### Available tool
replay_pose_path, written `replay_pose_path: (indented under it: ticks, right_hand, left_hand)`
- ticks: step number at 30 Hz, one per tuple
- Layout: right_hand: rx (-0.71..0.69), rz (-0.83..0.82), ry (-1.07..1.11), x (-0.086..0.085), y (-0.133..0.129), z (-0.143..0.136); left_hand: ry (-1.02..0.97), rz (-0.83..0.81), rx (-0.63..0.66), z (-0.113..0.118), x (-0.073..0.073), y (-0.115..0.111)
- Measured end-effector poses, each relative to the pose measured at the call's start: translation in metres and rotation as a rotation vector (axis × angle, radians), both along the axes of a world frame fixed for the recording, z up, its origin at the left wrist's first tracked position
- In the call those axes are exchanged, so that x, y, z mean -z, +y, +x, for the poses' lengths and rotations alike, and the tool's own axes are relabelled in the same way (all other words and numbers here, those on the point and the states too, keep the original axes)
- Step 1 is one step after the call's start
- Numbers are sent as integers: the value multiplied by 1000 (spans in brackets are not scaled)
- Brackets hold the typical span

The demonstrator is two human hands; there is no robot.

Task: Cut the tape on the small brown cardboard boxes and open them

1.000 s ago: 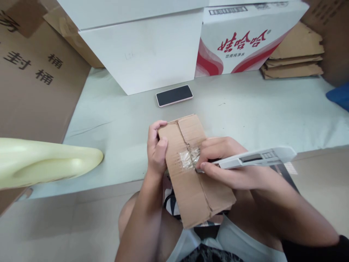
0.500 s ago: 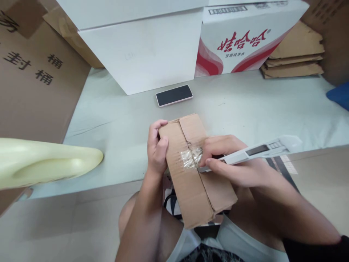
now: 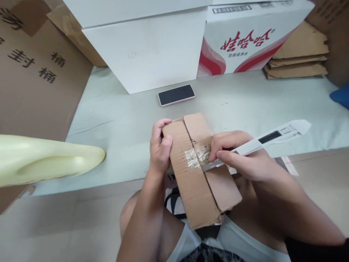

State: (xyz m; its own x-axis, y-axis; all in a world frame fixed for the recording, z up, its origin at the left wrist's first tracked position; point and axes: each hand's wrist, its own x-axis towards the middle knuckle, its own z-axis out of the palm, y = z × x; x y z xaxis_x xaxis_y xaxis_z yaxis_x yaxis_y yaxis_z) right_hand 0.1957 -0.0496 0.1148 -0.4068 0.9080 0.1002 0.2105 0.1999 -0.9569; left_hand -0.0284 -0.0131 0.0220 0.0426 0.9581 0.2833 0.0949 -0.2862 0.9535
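A small brown cardboard box (image 3: 191, 189) is held tilted over my lap at the table's front edge. My left hand (image 3: 161, 147) grips its upper left side, thumb on the top face. Clear shiny tape (image 3: 192, 158) lies across the seam between the two flaps. My right hand (image 3: 240, 153) is closed on a white utility knife (image 3: 249, 147). The knife's blade is out, its tip at the seam beside the tape. The fingertips of that hand rest on the right flap by the tape.
A phone (image 3: 176, 95) lies on the pale green table (image 3: 131, 127) beyond the box. White cartons (image 3: 152, 54) stand behind it. Folded cardboard (image 3: 298, 54) is stacked at the back right. A pale yellow object (image 3: 51, 160) and a large brown carton (image 3: 35, 91) are at left.
The knife's handle has swung up slightly, and more of the blade shows at the seam. The whole view has shifted a little. My left hand keeps its hold on the box.
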Motion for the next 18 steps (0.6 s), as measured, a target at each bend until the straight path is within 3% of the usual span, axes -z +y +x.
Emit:
replay_pose_path:
  ticks: [18]
  right_hand:
    - [63, -33, 164, 12, 1, 3]
  left_hand:
    - [-76, -2, 9, 1, 6, 1]
